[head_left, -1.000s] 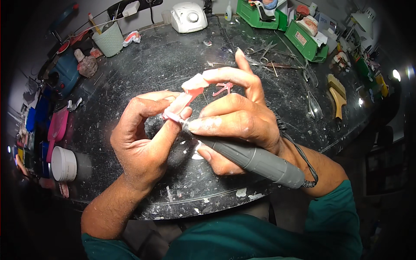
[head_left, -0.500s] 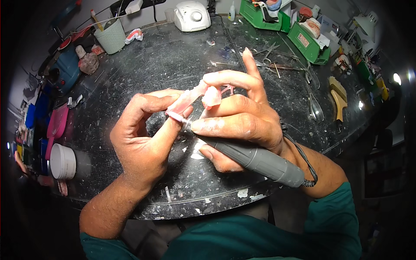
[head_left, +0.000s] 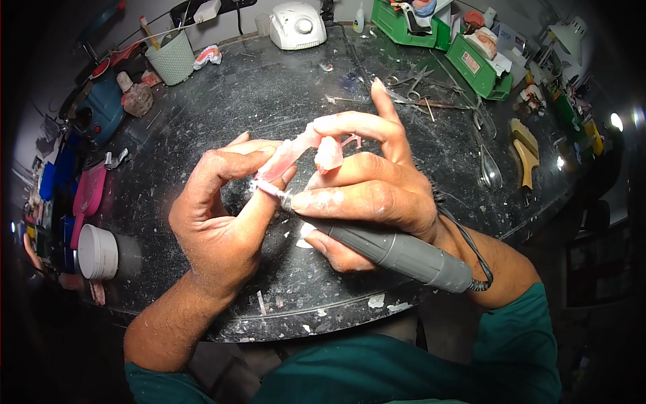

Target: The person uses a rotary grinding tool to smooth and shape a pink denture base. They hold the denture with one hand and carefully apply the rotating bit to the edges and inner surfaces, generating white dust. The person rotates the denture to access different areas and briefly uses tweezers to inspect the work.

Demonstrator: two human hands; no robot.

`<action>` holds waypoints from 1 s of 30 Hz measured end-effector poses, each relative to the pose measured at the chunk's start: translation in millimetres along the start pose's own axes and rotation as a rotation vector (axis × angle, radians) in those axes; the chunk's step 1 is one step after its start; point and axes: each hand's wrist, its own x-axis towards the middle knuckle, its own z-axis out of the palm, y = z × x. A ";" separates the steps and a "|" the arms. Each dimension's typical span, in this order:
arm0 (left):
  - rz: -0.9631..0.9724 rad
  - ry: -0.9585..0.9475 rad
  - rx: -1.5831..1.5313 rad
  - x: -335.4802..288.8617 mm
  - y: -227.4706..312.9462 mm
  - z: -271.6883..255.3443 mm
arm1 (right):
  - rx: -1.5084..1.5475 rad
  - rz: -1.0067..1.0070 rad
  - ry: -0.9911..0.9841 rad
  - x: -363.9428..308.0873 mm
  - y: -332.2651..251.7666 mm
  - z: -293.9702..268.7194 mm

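A pink denture base (head_left: 291, 155) with a curved, arch-like shape is held above the table's middle. My left hand (head_left: 222, 209) pinches its left part between thumb and fingers. Wrapped in my right hand (head_left: 377, 182) is a dark grey rotary handpiece (head_left: 397, 252), its cable running back along the wrist. The handpiece's pale bit (head_left: 268, 188) lies against the denture base's lower left edge, close to my left thumb. Fingers of the right hand also rest on the denture's far end, and its little finger points up. White dust coats the fingers.
A white control box (head_left: 297, 27) stands at the back, near green bins (head_left: 471, 64) at the right. Scissors (head_left: 414, 84) and other metal tools lie back right, with a brush (head_left: 525, 158) beyond. At left are a white tub (head_left: 98, 252), a pink dustpan (head_left: 89, 195) and a woven cup (head_left: 171, 59).
The bit has shifted slightly left along the denture's edge, and bits of dust show around its tip. My right hand moved a little left with the handpiece; the left hand hardly moved.
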 end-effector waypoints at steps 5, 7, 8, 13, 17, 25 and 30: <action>0.007 -0.021 0.038 -0.2 -1.8 -2.1 | -0.002 0.008 0.025 -1.1 2.2 4.4; 0.006 -0.020 0.051 -0.3 -0.8 -2.3 | 0.014 0.011 0.012 -0.7 0.9 3.1; 0.008 -0.017 0.051 -0.1 -0.2 -2.2 | 0.020 0.014 0.005 -0.6 0.3 2.3; 0.018 -0.016 0.072 -1.1 -1.6 -3.2 | 0.021 0.031 0.012 -0.6 -0.2 3.3; 0.037 -0.020 0.085 -0.2 -2.5 -3.2 | 0.039 0.009 0.000 -0.2 0.2 1.8; 0.016 -0.033 0.079 -1.0 -2.0 -4.8 | 0.046 -0.001 -0.014 0.2 0.0 -0.2; 0.014 -0.037 0.068 -0.1 -0.7 -3.8 | 0.066 0.014 -0.013 0.8 2.7 -2.3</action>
